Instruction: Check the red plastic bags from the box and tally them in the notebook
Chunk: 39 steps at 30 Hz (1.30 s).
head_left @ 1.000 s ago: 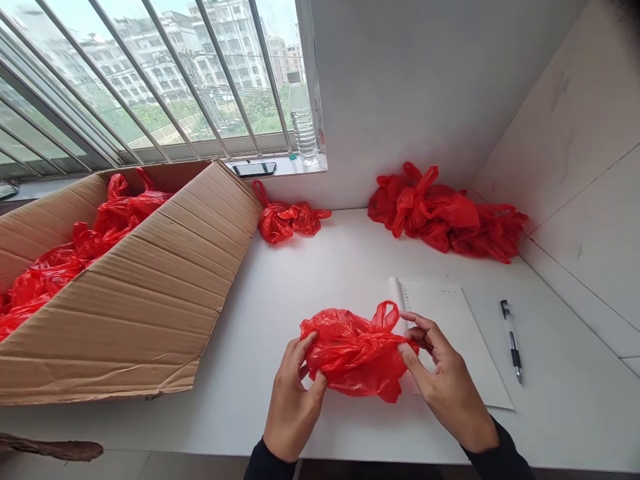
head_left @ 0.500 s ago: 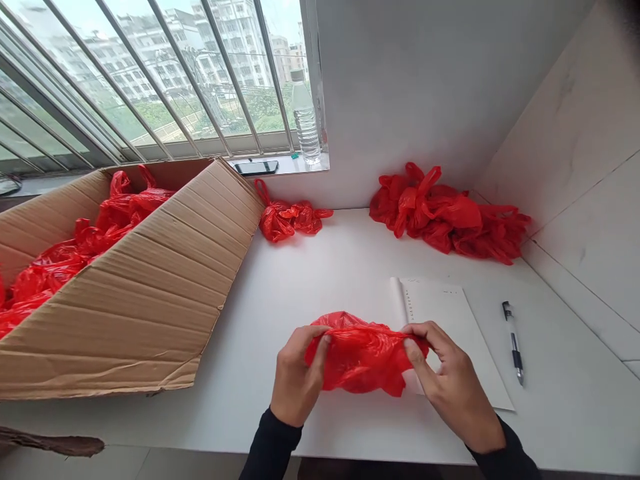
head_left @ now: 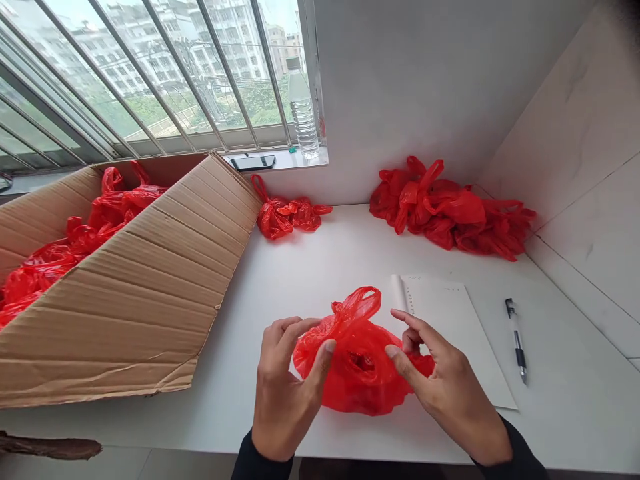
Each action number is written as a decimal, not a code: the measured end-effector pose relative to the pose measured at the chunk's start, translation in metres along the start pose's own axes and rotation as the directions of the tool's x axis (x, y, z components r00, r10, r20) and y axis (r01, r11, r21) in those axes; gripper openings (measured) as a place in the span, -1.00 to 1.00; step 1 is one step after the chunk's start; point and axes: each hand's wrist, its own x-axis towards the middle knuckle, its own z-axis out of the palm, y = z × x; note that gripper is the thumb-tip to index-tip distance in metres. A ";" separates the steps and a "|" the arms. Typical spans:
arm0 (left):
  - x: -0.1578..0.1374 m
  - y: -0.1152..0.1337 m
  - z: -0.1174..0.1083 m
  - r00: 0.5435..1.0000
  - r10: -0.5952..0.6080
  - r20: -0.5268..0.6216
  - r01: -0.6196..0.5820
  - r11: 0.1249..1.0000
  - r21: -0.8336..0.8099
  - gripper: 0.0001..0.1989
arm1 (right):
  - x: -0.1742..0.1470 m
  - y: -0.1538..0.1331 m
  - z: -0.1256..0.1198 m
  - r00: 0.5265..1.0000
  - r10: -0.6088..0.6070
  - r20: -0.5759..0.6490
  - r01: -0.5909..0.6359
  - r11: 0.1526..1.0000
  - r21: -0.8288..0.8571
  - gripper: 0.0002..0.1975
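A red plastic bag rests on the white table in front of me. One handle loop stands up at its back, and its mouth gapes a little in the middle. At the bag's left side is my left hand, thumb and fingers spread apart. On the other side my right hand is open too, with its index finger stretched out and the thumb apart from it, near the bag's right edge. Neither hand grips the plastic. Something dark shows faintly inside the bag; I cannot make out what.
At the left stands a cardboard box with red bags in it. Red bags lie by the wall, and a larger heap sits back right. A notebook and pen are at the right. A bottle and phone occupy the sill.
Both hands have let go of the bag's stretched rim and spread their fingers. The bag has settled on the table, its handle now upright and its mouth partly open.
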 end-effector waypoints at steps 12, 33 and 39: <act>-0.004 0.005 -0.012 0.965 -0.161 -0.208 0.148 0.986 -0.075 -0.82 | -0.016 -0.022 -0.029 0.932 0.213 -0.293 -0.139 0.958 0.252 -0.80; -0.031 0.011 -0.007 0.874 -0.475 -0.105 0.380 0.800 -0.464 -0.80 | -0.010 -0.038 0.010 0.928 -0.102 0.358 0.214 0.933 -0.288 -0.64; -0.031 0.021 -0.010 0.877 -0.481 -0.012 0.428 0.790 -0.439 -0.56 | -0.011 -0.032 0.014 0.892 -0.058 0.449 0.270 0.864 -0.425 -0.67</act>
